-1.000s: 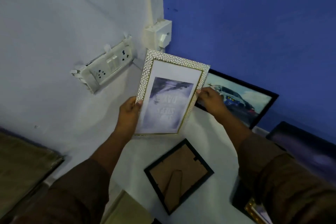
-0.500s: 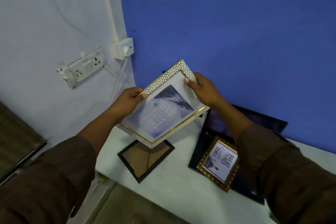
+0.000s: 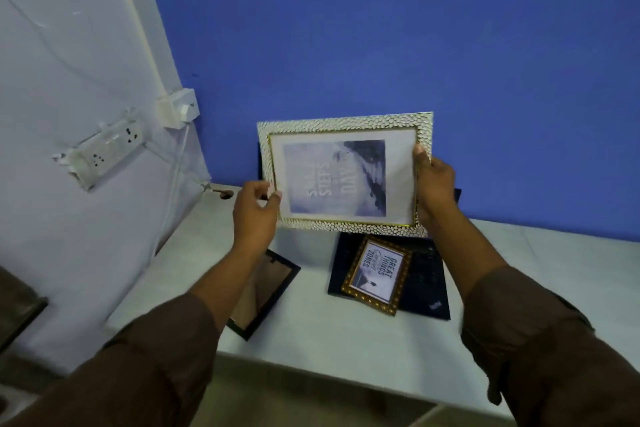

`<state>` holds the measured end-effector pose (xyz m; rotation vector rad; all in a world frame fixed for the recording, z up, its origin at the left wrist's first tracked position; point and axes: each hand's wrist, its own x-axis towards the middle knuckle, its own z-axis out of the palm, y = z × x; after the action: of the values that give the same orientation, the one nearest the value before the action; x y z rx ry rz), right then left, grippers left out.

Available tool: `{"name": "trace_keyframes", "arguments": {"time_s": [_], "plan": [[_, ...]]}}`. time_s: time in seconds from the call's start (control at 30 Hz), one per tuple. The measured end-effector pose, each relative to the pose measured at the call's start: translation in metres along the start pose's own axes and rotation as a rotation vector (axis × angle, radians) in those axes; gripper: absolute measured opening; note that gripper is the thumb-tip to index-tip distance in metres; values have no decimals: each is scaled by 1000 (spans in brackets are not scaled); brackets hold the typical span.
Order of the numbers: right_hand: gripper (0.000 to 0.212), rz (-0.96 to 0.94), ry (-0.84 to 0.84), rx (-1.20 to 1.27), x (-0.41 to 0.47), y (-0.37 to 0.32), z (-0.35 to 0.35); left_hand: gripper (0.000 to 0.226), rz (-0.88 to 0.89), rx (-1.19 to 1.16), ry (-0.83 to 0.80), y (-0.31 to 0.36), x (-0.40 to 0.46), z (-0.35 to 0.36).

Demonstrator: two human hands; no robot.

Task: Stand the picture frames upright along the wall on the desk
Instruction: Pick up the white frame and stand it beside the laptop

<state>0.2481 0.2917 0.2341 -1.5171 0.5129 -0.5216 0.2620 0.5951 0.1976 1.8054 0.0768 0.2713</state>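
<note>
I hold a white pebble-textured frame with gold trim (image 3: 341, 177) in the air in front of the blue wall (image 3: 415, 45), long side level, its print turned sideways. My left hand (image 3: 254, 215) grips its lower left corner; my right hand (image 3: 433, 184) grips its right edge. A black frame (image 3: 273, 284) lies face down on the white desk (image 3: 346, 333), partly under my left forearm. A small gold frame (image 3: 377, 274) with text lies face up on a dark flat frame or board (image 3: 426, 284). Another dark frame edge (image 3: 456, 194) shows behind my right hand.
A white socket strip (image 3: 104, 149) and a switch box (image 3: 176, 109) are fixed to the white left wall, with a thin cable running down to a hole in the desk corner (image 3: 225, 194). The desk's front edge runs below my forearms.
The white frame has turned from tilted to level landscape and moved right, closer to the blue wall. My view has shifted right, showing more of the desk.
</note>
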Motion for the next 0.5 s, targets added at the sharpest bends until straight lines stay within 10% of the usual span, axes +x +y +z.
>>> {"name": "trace_keyframes", "arguments": {"time_s": [0.2, 0.5], "plan": [[40, 226, 218, 338, -30, 16, -78, 49, -389, -87, -254, -12, -49, 59], [37, 373, 231, 590, -32, 12, -205, 34, -294, -646, -528, 48, -116, 193]]}}
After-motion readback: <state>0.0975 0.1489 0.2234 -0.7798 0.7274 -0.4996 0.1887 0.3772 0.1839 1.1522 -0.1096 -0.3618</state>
